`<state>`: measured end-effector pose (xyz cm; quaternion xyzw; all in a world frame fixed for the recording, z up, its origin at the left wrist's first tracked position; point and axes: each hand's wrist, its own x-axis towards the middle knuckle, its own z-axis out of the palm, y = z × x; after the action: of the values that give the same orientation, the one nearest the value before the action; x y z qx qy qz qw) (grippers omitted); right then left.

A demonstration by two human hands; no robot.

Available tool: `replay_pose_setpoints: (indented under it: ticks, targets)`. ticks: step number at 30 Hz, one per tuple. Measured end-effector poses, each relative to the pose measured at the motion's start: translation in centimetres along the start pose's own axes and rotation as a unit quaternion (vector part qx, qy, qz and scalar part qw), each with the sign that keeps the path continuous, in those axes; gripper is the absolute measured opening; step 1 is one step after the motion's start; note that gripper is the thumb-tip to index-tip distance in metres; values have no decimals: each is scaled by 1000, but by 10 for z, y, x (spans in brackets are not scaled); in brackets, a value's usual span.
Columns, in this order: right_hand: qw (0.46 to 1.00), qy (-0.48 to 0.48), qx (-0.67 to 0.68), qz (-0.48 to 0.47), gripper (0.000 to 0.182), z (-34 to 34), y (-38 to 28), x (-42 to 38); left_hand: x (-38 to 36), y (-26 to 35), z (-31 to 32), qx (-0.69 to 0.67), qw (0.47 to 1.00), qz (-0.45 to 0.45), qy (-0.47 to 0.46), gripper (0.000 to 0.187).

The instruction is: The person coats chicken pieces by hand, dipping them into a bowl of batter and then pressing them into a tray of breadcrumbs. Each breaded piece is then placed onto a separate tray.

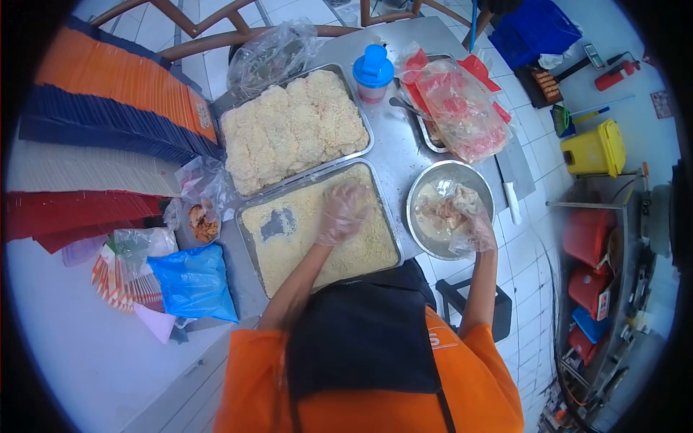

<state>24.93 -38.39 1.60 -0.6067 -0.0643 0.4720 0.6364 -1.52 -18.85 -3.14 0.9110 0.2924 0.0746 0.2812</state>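
Observation:
My left hand (343, 213), in a clear plastic glove, rests on the pale breadcrumbs in a metal tray (392, 232); its fingers look stretched out with nothing held. A bare patch of the tray bottom shows to its left. Over on the right, my gloved right hand (476, 229) is inside a steel bowl (414, 189), closed on a piece of raw meat (465, 198) wet with thin pale liquid. More meat (435, 213) lies in the bowl. Behind the crumb tray, a second tray (370, 133) is covered with breaded pieces (292, 133).
A blue-lidded shaker (373, 74) stands behind the bowl, near a tray covered by a red-and-clear plastic bag (462, 105). A white-handled knife (512, 202) lies at the table's right edge. Stacked folded cartons (108, 94) and a blue bag (193, 283) sit left.

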Motion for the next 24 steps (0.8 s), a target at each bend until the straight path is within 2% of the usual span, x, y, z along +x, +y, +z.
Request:
replay_pose_setpoints:
  ticks: [1, 2, 3, 4, 6, 7, 8, 9, 13, 15, 18, 22, 24]
  targets:
    - [999, -41, -12, -10, 47, 4, -5, -5, -6, -1, -4, 2, 1000, -2, 3, 55]
    - [996, -81, -23, -21, 53, 8, -10, -9, -13, -1, -8, -113, 987, -47, 109, 43]
    - [996, -83, -21, -23, 53, 9, -14, -13, -20, -3, -13, -226, 947, -88, 211, 32]
    - [994, -85, -36, -54, 56, 9, -16, -17, -31, -15, -10, -223, 948, -88, 210, 32]
    - [988, -81, -97, -88, 57, 16, -27, -25, -54, -48, 4, -188, 926, -264, 196, 48]
    - [988, -84, -98, -86, 57, 14, -25, -23, -58, -45, 4, -188, 925, -267, 197, 48]
    - [983, -82, -133, -94, 54, 9, -22, -20, -63, -39, 7, -36, 937, -289, 193, 48]
    - [977, -81, -168, -100, 50, 5, -19, -18, -68, -33, 11, 115, 928, -306, 181, 48]
    - [962, -47, -254, -92, 43, 15, -15, -17, -58, -15, 10, 158, 928, -265, 208, 50]
    - [951, -36, -286, -109, 40, 17, -7, -14, -57, -17, 12, 234, 922, -253, 175, 51]
    - [963, -19, -260, -62, 38, 25, -10, -25, -54, -13, 6, 282, 914, -254, 143, 56]
    - [974, -17, -213, -77, 39, 18, 3, -19, -52, -11, 0, 290, 918, -236, 134, 54]
    - [981, -20, -181, -68, 41, 15, 5, -19, -49, -21, 4, 209, 964, -155, 57, 55]
